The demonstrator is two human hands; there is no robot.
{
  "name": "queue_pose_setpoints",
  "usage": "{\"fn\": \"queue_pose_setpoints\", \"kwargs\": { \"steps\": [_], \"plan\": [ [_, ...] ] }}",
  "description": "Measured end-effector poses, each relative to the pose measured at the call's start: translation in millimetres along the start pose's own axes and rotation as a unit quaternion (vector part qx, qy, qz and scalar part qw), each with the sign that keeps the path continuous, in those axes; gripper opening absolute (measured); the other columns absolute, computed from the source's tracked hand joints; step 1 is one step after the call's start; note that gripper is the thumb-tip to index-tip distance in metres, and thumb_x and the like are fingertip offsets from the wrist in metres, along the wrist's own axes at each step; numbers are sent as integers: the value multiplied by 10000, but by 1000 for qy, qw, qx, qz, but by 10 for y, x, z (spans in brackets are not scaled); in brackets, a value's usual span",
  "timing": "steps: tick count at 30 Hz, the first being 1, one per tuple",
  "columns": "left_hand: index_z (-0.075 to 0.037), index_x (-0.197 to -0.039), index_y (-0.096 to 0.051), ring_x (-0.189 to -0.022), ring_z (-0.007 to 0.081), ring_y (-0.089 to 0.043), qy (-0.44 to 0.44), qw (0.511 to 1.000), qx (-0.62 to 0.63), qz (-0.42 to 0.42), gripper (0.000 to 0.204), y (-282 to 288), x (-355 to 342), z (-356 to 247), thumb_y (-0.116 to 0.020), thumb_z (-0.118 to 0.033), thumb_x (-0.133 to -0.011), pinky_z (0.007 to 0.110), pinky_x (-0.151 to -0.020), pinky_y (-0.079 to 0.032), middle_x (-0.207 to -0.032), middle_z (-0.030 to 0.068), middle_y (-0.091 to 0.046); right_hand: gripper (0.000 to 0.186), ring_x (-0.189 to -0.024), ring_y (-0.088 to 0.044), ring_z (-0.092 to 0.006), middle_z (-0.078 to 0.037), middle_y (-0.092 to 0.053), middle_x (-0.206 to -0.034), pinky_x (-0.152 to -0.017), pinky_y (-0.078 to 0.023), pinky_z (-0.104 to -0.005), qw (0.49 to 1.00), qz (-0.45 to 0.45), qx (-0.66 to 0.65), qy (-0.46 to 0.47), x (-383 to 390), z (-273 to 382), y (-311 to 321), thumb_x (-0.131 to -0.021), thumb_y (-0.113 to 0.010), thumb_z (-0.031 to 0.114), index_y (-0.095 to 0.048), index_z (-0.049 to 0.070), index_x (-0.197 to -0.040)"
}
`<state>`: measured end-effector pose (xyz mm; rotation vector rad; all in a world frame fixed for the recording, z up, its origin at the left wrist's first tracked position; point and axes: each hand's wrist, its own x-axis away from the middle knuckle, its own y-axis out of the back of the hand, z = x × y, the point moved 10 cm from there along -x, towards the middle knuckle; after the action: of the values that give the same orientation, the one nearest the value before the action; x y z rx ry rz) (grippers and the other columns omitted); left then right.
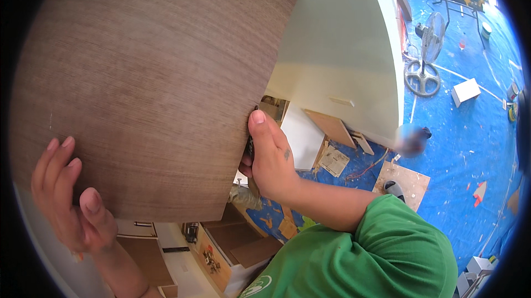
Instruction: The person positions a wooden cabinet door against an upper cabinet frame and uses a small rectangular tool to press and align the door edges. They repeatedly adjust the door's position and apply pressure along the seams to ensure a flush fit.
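Note:
A large brown wood-grain panel [144,76] fills the upper left. My left hand [69,198] is at its lower left, fingers apart and slightly curled against the face. My right hand [265,151] is closed at the panel's right edge, around a small dark object [249,146] mostly hidden by my thumb and fingers; I cannot make out what it is. A pale wall [337,49] stands just behind that edge.
Below are brown cabinet pieces [249,248], leaning boards [326,126] and scraps. At right, blue sheeting [464,137] holds a fan [426,60], a white box [466,91], cans and a metal stand. A blurred person [412,140] is low by the wall, near a sandalled foot on a board.

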<state>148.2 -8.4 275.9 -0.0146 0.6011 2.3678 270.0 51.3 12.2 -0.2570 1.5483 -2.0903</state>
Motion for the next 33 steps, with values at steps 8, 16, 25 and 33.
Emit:
{"fn": "queue_pose_setpoints", "kwargs": {
  "steps": [8, 16, 25, 33],
  "plan": [
    [38, -1070, -613, -1091, 397, -626, -3, 999, 10, -31, 288, -24, -27, 5, -505, -223, -1013, 452, -948, -483, -1089, 215, -698, 456, -567, -392, -90, -16, -471, -732, -484, -342, -247, 999, -17, -33, -25, 7, -32, 90, -1044, -388, 512, -497, 78, -956],
    [36, -1078, -612, -1080, 392, -625, 9, 999, 17, -48, 265, 64, 1, 22, -522, -198, -994, 456, -954, -480, -1090, 211, -698, 394, -588, -348, -53, 46, -380, -721, -486, -289, -217, 998, 43, -36, 12, 148, -5, 70, -1042, -445, 487, -496, 103, -970],
    [35, -1107, -618, -1084, 384, -622, 14, 999, 16, -32, 299, 36, 4, 40, -539, -226, -985, 459, -962, -465, -1101, 206, -697, 388, -560, -329, -44, 55, -379, -702, -470, -275, -220, 999, 31, -39, 21, 62, 48, 50, -1052, -421, 479, -518, 108, -991],
    [9, -1111, -630, -1080, 377, -623, 28, 999, -10, -18, 344, 22, -65, 0, -561, -297, -972, 445, -955, -446, -1108, 186, -699, 447, -558, -355, -56, 35, -454, -733, -469, -282, -229, 999, 17, -38, 4, -34, 36, -12, -1058, -372, 502, -543, 89, -1057]
  ]
}}
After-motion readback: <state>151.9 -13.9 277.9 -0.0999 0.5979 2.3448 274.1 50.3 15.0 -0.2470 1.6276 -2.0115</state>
